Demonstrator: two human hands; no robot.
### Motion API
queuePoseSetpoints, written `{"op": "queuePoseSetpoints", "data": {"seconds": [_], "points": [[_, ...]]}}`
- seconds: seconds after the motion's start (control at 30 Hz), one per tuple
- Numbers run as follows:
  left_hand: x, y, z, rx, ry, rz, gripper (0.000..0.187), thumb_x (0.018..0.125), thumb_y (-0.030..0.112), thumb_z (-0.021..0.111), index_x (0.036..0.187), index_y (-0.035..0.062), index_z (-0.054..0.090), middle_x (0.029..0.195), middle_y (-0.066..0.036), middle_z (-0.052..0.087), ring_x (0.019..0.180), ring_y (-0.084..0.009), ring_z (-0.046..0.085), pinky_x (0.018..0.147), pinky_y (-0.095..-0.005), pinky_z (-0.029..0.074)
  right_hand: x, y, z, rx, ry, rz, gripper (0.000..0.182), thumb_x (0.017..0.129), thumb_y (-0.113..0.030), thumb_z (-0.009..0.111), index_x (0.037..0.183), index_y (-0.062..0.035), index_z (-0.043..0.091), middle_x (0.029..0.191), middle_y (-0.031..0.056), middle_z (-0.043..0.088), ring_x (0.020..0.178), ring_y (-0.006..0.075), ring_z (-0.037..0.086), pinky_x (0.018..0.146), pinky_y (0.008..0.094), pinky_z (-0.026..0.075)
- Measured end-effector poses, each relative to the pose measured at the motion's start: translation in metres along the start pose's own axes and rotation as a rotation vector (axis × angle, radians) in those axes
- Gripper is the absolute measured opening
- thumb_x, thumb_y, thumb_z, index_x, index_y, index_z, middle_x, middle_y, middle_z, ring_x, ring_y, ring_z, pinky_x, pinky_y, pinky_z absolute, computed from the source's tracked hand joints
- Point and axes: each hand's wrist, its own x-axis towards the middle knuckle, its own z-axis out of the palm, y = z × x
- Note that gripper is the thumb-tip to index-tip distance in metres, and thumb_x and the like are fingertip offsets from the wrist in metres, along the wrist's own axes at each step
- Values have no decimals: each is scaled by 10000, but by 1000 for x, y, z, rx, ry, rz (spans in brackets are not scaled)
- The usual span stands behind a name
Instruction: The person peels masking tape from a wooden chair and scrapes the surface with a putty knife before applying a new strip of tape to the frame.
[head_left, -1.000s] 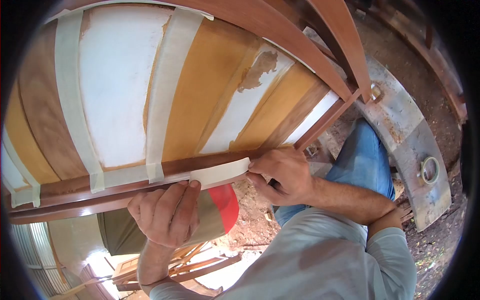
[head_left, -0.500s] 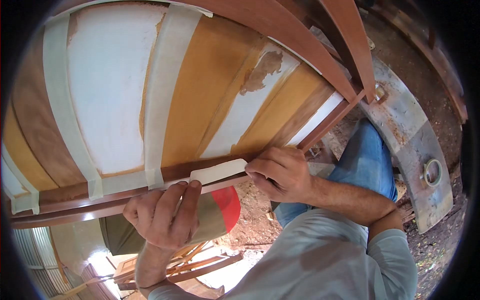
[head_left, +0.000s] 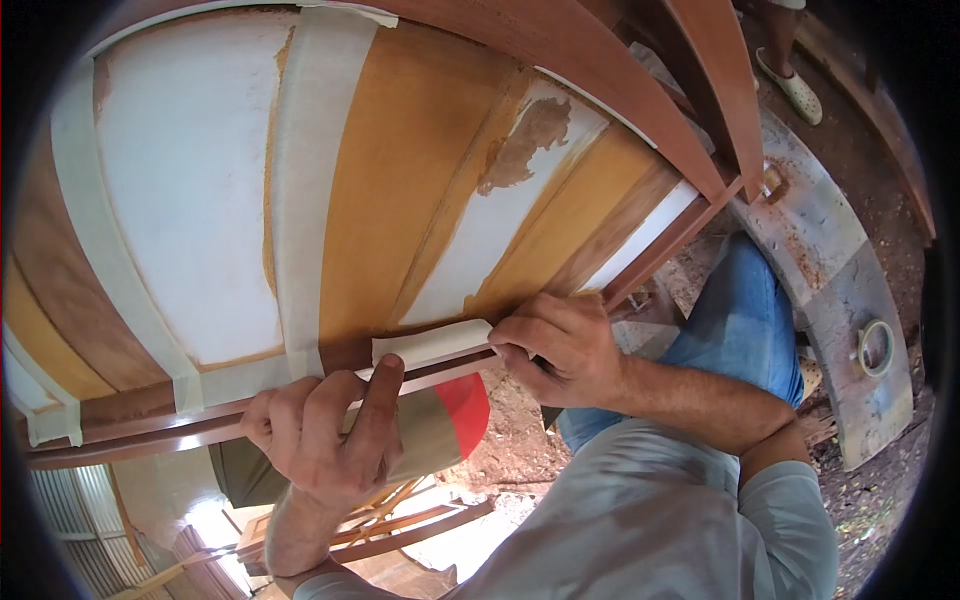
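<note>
A short strip of masking tape (head_left: 432, 345) lies along the brown wooden rail (head_left: 130, 446) at the lower edge of a striped panel (head_left: 390, 190). My left hand (head_left: 325, 432) is curled over the rail, with its index fingertip pressing the strip's left end. At the other end, my right hand (head_left: 560, 350) pinches the tape between thumb and fingers; the fingertips partly hide that end. Longer pale tape bands (head_left: 315, 180) cross the panel and fold onto the rail. Between them show white, ochre and brown stripes.
Curved brown wooden beams (head_left: 715, 90) rise at upper right. A tape roll (head_left: 873, 348) lies on a stained curved board (head_left: 800, 250) at right. Beneath the rail are a green and red item (head_left: 440, 420) and timber pieces (head_left: 410, 535). Another person's foot (head_left: 792, 85) shows at top right.
My left index finger has straightened onto the tape's left end, and the strip sits closer against the rail. The view has shifted slightly. A person's foot has appeared at top right.
</note>
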Motion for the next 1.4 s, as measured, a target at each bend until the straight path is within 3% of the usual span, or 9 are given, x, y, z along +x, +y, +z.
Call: {"op": "queuePoseSetpoints", "data": {"seconds": [0.6, 0.8, 0.9, 1.4], "points": [[16, 0, -6, -36, -104, -8, 410, 661, 166, 748, 1057, 184, 855, 777, 57, 463, 719, -152, 475, 806, -386, 333, -1, 2, 6, 58, -6, 53, 280, 754, 45, 762, 1004, -60, 692, 831, 59, 635, 697, 236, 672, 559, 363, 551], [22, 0, -5, -52, -103, -5, 397, 648, 161, 741, 1028, 164, 856, 712, 52, 418, 684, -156, 450, 796, -382, 337, 3, -3, 2, 34, 3, 67, 248, 761, 26, 766, 983, -67, 710, 992, 80, 636, 763, 229, 700, 588, 357, 578], [23, -1, -5, -64, -104, 1, 392, 643, 159, 740, 1018, 154, 854, 697, 50, 408, 672, -158, 444, 784, -381, 334, 2, 0, 3, 54, -5, 55, 267, 764, 67, 784, 1003, -44, 742, 1019, 94, 644, 758, 208, 701, 573, 336, 545], [23, -4, -3, -77, -110, 30, 346, 668, 160, 730, 994, 131, 842, 765, 43, 485, 665, -161, 456, 737, -385, 335, 5, 5, 7, 74, -8, -75, 211, 727, 74, 730, 900, -24, 660, 994, 104, 709, 760, 223, 720, 574, 337, 571]]}}
